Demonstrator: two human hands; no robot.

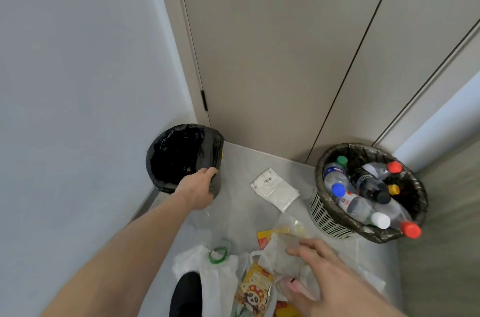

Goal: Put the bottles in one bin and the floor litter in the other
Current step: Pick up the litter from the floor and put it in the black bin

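Note:
A bin with a black liner (166, 155) stands at the left wall and is tilted toward me. My left hand (198, 188) grips its near rim. On the right a white mesh bin (322, 215) holds several plastic bottles (363, 187) with coloured caps. Floor litter lies between them: a white paper packet (275, 188), clear plastic bags (283, 254), a yellow panda snack wrapper (255, 290) and a white bag with a green ring (218, 255). My right hand (327, 280) hovers over the plastic bags with fingers spread, holding nothing that I can see.
Beige cupboard doors (285, 57) close off the corner behind the bins. A white wall (78, 83) runs along the left. A dark shoe (185, 293) shows at the bottom edge next to the white bag.

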